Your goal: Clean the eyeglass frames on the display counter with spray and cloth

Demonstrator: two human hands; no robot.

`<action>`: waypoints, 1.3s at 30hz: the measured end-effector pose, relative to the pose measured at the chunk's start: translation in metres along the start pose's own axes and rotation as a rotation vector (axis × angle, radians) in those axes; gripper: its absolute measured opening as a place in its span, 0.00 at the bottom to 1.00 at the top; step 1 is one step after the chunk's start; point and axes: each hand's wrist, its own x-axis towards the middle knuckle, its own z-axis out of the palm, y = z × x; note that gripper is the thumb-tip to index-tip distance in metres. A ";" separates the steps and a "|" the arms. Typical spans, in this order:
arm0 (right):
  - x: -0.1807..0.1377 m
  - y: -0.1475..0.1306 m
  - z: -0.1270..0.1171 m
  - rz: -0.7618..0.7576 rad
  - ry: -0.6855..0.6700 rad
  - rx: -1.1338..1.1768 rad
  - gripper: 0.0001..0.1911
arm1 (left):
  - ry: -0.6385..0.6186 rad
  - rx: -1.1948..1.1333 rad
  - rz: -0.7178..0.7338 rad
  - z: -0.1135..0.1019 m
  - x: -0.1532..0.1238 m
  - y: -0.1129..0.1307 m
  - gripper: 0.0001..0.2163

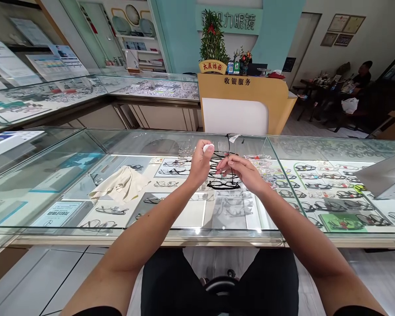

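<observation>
My left hand [200, 163] is raised over the glass counter [85, 145], its fingers pinched on a small white object [208, 148]. My right hand [242, 172] pinches a pair of black-framed glasses [232, 145] held upright, with a small tag at the top. A stack of black glasses frames [223, 181] lies on the glass just beneath both hands. A cream cleaning cloth [121, 184] rests on the counter to the left.
The glass display case holds several rows of glasses. A yellow cashier desk [246, 98] with a plant stands behind. More display counters run along the left. A person sits at a table [358, 85] at the far right. My knees and a stool are below.
</observation>
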 end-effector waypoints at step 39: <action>0.001 -0.004 -0.015 -0.090 0.269 0.015 0.16 | 0.565 0.534 -0.230 -0.161 0.085 -0.095 0.09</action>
